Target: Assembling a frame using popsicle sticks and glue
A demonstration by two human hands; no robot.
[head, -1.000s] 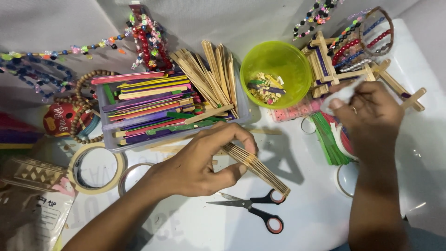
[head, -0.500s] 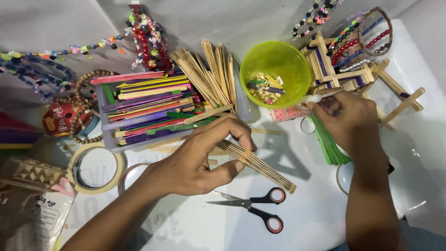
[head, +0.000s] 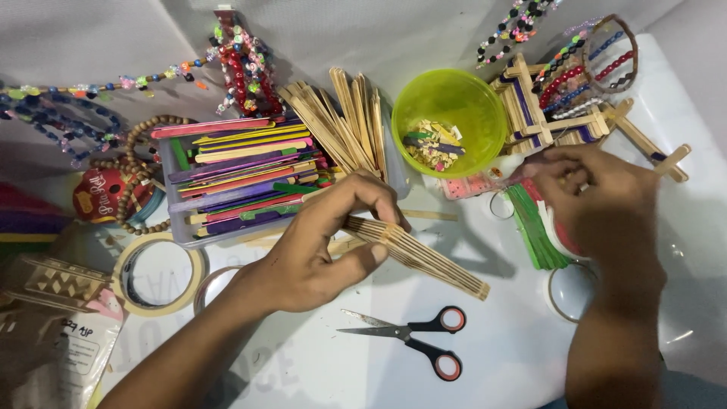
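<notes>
Shifted leftward, right hand (head: 598,197) pinches green sticks (head: 534,227); left hand (head: 326,242) clamps flat wooden sticks (head: 424,254).

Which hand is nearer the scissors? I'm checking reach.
Left. The left hand holds a stick bundle just above the scissors; the right hand is farther off, up right.

White table (head: 515,356), scissors (head: 413,335), tape roll (head: 159,274), green bowl (head: 448,121), stick tray (head: 227,227)

Flat bundle of plain wooden sticks (head: 416,250) pinched in left hand (head: 318,250), slanting down-right past fingertips; green sticks (head: 538,227) (fanned, w/ some red) under right hand (head: 598,197).
</notes>
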